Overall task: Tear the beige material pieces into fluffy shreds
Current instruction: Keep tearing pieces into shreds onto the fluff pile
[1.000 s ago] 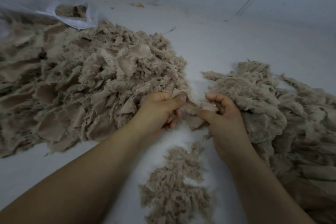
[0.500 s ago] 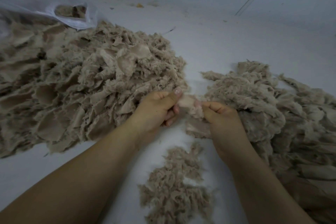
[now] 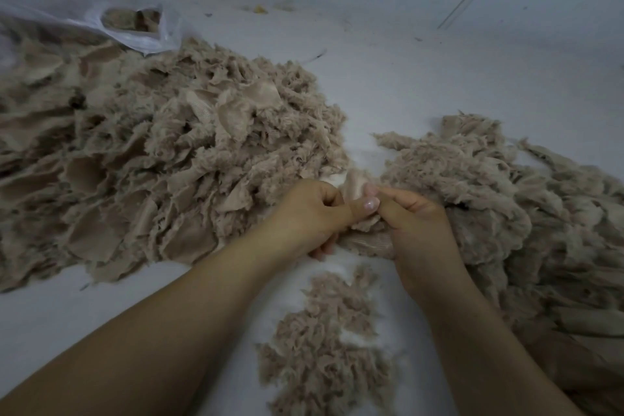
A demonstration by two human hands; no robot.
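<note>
hands: two, left hand (image 3: pixel 305 213) and right hand (image 3: pixel 417 230)
held piece (image 3: pixel 363 223): one, pinched between both
big heaps: two, left heap (image 3: pixel 162 159) and right heap (image 3: pixel 506 213)
small shred pile (image 3: pixel 324 344): one, between the forearms
plastic bag (image 3: pixel 111 13): one, far left, some beige bits inside
loose specks on floor (image 3: pixel 422 78): too small to count
</note>
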